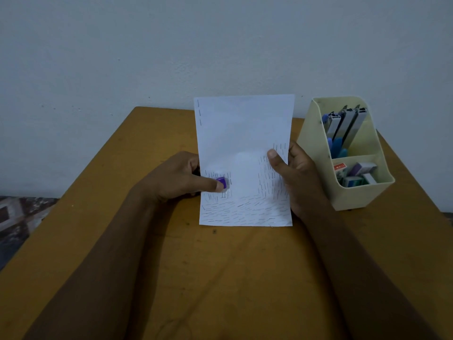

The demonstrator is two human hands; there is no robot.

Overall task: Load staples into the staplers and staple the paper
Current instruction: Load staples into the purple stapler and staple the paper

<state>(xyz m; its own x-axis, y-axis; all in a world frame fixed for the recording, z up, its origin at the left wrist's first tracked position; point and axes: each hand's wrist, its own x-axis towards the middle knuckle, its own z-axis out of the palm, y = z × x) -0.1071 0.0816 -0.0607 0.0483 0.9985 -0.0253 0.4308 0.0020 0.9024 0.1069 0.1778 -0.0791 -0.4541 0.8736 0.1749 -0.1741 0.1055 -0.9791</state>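
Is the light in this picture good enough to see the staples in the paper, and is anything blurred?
Head view: the light is dim and bluish; the paper is the brightest thing, and its staples show as short dark dashes. Head view: the forearms are very dark, and the whole picture is slightly soft.

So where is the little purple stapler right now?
In the head view, the purple stapler sits at the lower left of the paper, gripped by the left hand, far from the cream organizer on the right.
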